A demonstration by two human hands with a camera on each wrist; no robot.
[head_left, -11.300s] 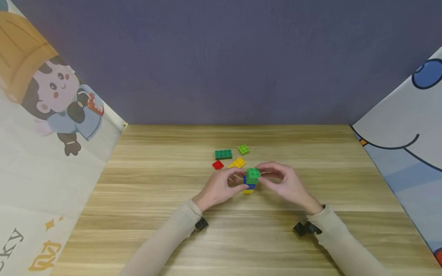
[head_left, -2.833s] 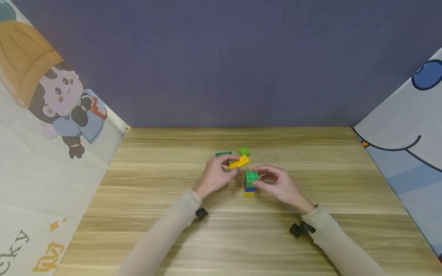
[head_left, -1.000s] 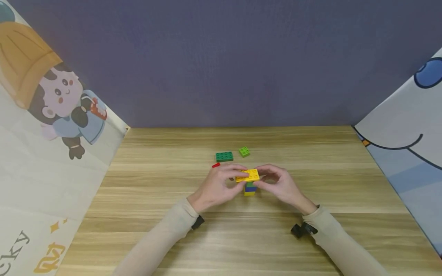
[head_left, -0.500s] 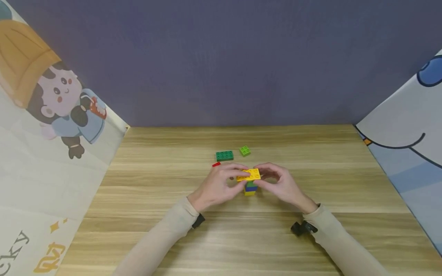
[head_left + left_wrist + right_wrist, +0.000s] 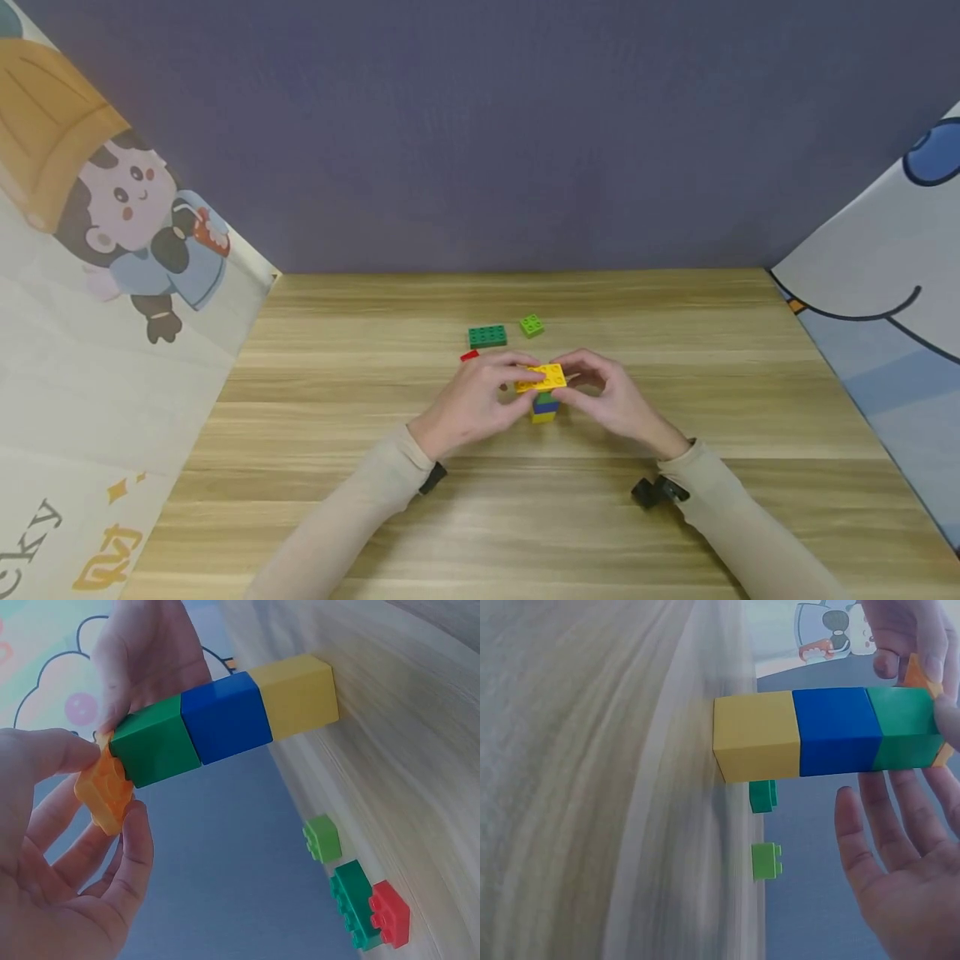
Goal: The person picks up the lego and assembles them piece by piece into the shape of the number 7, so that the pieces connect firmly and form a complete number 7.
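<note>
Head view: remotely, I see the left hand (image 5: 476, 402) pinching a yellow brick (image 5: 554, 377) atop the tower (image 5: 545, 408), the right hand (image 5: 617, 402) curled round its top. Left wrist: red brick (image 5: 393, 915), beyond the tower's foot. Right wrist: lime brick (image 5: 764, 861), behind the tower.

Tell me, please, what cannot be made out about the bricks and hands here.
- Head view: most of the red brick, hidden behind the left hand.
- Head view: part of the yellow plate, covered by that hand's fingers.
- Right wrist view: some fingertips of the right hand, hidden behind the green brick; the hand is cut off by the right edge.
</note>
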